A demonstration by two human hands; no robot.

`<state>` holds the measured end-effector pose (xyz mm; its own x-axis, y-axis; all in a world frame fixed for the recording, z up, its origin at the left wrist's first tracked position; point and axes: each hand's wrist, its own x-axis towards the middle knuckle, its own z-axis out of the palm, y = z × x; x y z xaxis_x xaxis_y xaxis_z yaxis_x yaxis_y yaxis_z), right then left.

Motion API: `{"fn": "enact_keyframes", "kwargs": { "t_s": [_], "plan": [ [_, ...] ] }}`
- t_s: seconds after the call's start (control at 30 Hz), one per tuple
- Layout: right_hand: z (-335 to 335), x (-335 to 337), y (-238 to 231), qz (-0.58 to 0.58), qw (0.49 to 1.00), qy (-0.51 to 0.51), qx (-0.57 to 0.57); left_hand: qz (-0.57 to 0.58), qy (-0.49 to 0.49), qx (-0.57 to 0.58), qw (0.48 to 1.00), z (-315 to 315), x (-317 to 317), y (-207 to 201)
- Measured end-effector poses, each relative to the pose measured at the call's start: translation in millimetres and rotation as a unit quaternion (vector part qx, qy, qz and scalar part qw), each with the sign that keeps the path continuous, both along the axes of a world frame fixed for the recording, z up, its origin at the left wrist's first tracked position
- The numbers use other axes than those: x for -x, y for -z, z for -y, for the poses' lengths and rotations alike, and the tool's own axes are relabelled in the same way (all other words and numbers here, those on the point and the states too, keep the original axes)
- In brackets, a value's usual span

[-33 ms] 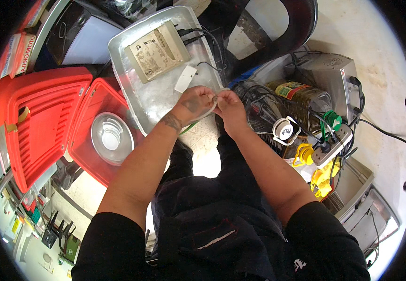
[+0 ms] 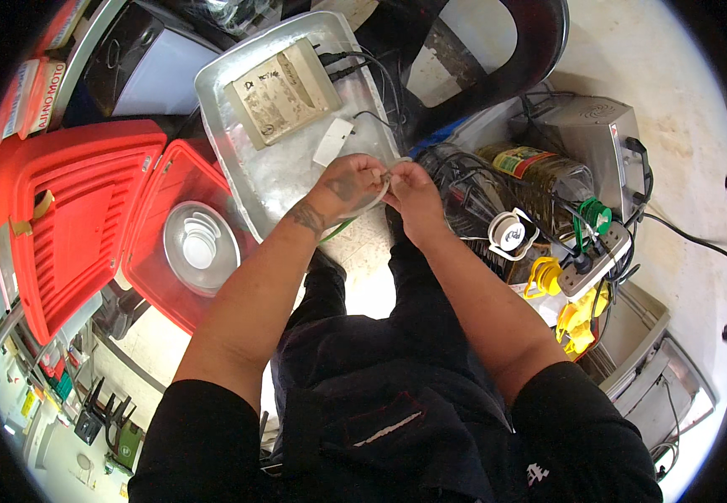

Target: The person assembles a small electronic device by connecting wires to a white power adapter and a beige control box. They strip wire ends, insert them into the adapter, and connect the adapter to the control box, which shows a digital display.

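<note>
Watching remotely, I have left hand [image 2: 345, 186] and right hand [image 2: 415, 201] in a closed fingertip grip on a translucent strip [image 2: 379, 197], upper centre, already curved, not yet released.

one translucent strip [image 2: 378, 199], one metal tray [image 2: 267, 186]

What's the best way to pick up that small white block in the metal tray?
Probably from above, pinching its two long edges near the middle: the white block is longer than wide, seems to lie flat in the metal tray, and nothing covers its top.
</note>
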<state>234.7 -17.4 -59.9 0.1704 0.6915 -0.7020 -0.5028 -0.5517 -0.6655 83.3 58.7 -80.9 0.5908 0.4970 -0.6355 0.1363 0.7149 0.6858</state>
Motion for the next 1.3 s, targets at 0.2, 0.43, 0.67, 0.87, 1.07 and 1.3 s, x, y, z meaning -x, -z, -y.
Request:
{"fn": "enact_keyframes", "kwargs": {
  "t_s": [0.2, 0.43, 0.67, 0.87, 1.07, 1.3],
  "plan": [
    [-7.6, -18.7, -3.9, 0.006, 0.997, -0.072, -0.042, -0.049, 0.061, -0.083, 0.993, -8.2, 2.8, -11.8],
    [-8.1, -15.2, 0.4, -0.009, 0.997, -0.053, -0.061, -0.173, 0.123, -0.123, 0.969, 3.5, 7.3, -26.4],
    [-10.5, -15.1, -7.6, -0.055, 0.998, -0.028, -0.032, -0.191, 0.053, -0.197, 0.96, 19.4, 4.8, -29.8],
    [-14.8, -20.3, -5.7, -0.053, 0.998, -0.03, -0.021, -0.211, 0.044, -0.217, 0.952, 20.8, 3.4, -28.3],
    [-11.0, -17.0, 0.1, 0.02, 0.998, -0.054, -0.016, -0.154, -0.014, -0.118, 0.981, 19.5, 5.8, -18.3],
    [-19.4, -17.9, -30.5, 0.506, 0.844, -0.143, -0.104, -0.178, -0.004, -0.14, 0.974, 13.7, 12.6, -24.1]
  ]
}}
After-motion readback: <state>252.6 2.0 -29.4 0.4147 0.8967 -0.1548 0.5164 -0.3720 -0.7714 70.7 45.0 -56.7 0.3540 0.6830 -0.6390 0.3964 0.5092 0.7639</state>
